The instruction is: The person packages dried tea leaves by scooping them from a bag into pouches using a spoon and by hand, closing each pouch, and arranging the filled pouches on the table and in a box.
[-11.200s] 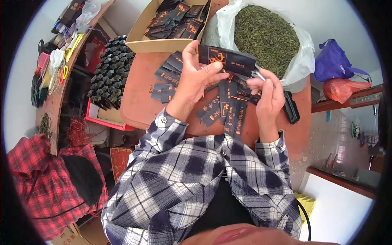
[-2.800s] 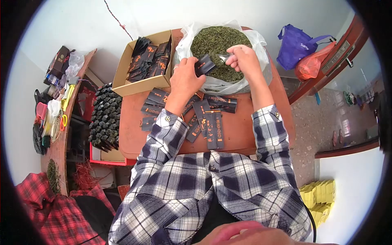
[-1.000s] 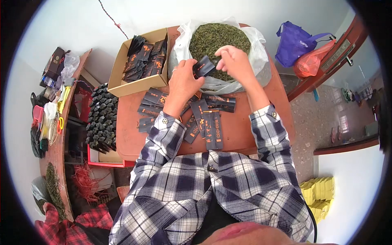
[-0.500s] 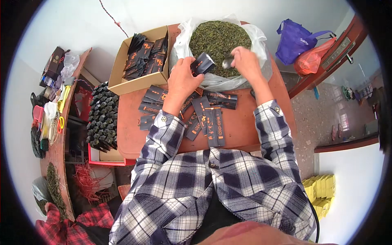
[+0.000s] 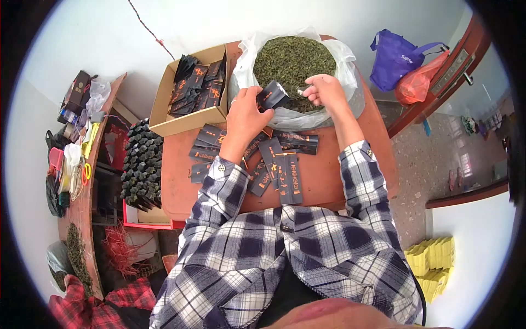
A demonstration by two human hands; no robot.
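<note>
My left hand (image 5: 245, 114) grips a small black packet (image 5: 273, 95) by its lower left end, its open end tilted up toward the right. Just right of it, my right hand (image 5: 327, 94) is closed round the handle of a metal spoon, whose small visible part (image 5: 301, 91) points at the packet. Both hands are over the near edge of a clear plastic bag (image 5: 348, 61) full of dry green leaves (image 5: 293, 57). Nearer me, several flat black packets with orange print (image 5: 289, 178) lie overlapping on the red-brown table (image 5: 329, 178).
A cardboard box (image 5: 189, 124) of black packets stands at the back left. Left of the table, many black packets (image 5: 141, 164) stand in a red-edged box (image 5: 147, 223). A side shelf (image 5: 82, 214) holds scissors and bags. Purple (image 5: 395, 60) and red bags (image 5: 419, 85) hang at the right.
My right hand has shifted between the leaves and the packet, with the spoon now close to the packet's mouth. My left hand keeps its hold, where earlier both hands were at a packet nearer me.
</note>
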